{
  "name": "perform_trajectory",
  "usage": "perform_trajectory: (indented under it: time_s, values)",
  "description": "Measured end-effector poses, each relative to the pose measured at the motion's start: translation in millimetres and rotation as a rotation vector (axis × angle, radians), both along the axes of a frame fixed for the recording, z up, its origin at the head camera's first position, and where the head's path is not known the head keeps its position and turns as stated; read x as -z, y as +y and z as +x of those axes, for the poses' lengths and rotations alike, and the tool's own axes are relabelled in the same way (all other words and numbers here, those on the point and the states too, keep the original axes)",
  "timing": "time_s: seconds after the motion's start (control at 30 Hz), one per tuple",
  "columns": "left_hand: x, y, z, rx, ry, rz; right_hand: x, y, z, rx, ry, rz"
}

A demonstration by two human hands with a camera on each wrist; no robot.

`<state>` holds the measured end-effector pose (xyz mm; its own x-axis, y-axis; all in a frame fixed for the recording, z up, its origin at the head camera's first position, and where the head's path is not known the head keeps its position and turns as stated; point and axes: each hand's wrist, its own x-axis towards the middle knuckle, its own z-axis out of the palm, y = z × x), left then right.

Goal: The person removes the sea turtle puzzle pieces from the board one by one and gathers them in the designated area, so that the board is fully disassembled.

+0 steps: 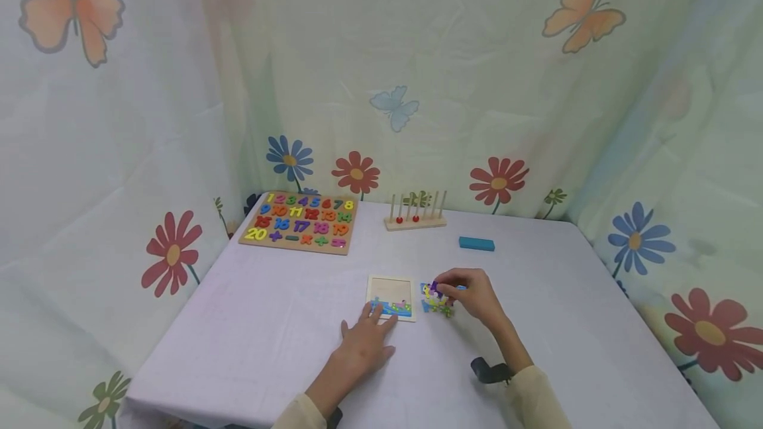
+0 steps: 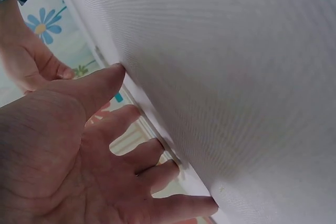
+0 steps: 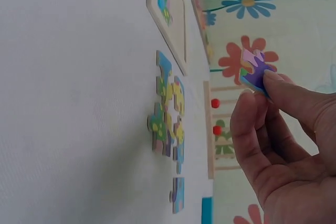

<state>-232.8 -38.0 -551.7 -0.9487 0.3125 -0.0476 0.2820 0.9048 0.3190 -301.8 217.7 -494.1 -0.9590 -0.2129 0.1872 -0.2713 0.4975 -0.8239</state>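
Observation:
My right hand [image 1: 471, 293] pinches a purple jigsaw piece [image 3: 255, 72] between thumb and fingertips, lifted above the table. Below it several loose jigsaw pieces [image 3: 167, 111] with yellow, green and blue printing lie on the cloth, partly hidden by the hand in the head view. To their left is a shallow wooden puzzle frame [image 1: 390, 277]. Fitted pieces [image 1: 398, 308] fill a strip along its near side, while bare wood shows above. My left hand [image 1: 362, 344] lies with spread fingers at the frame's near edge; its fingertips touch there and grasp nothing.
A number board [image 1: 298, 222] with coloured numerals lies at the back left. Behind the puzzle frame stands a wooden peg rack [image 1: 415, 223] with red beads, and a teal block [image 1: 476, 243] sits to its right. Printed curtains [image 1: 334, 51] enclose the white-covered table [image 1: 238, 330].

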Motion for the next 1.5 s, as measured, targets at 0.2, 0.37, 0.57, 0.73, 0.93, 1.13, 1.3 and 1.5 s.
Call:
perform_trajectory:
  time_s: [0.2, 0.37, 0.57, 0.73, 0.93, 1.13, 1.3, 1.5]
  values:
    - [-9.1, -5.2, 2.3, 0.013, -0.080, 0.023, 1.4, 16, 0.9, 0.024, -0.065, -0.025]
    - [-2.3, -12.5, -3.0, 0.048, -0.090, 0.034, 6.7, 26, 2.7, 0.052, -0.106, -0.008]
    - [6.5, -16.2, -6.8, 0.080, -0.024, 0.010, 12.6, 36, 5.2, 0.077, -0.162, 0.007]
    - [-1.2, -19.6, -3.2, 0.093, -0.028, 0.043, 12.7, 42, 6.5, 0.081, -0.182, 0.035]
    - [-8.2, -21.2, -1.0, 0.092, -0.049, 0.060, 13.1, 51, 6.0, 0.055, -0.187, 0.080]
    - [-12.5, -20.1, -0.2, 0.092, -0.064, 0.056, 15.6, 59, 3.2, 0.036, -0.196, 0.122]
    - [-17.4, -19.5, 1.6, 0.095, -0.077, 0.033, 16.8, 62, 2.2, 0.041, -0.194, 0.162]
    - [-18.0, -19.4, 1.7, 0.089, -0.092, 0.035, 16.5, 62, 2.5, 0.055, -0.179, 0.213]
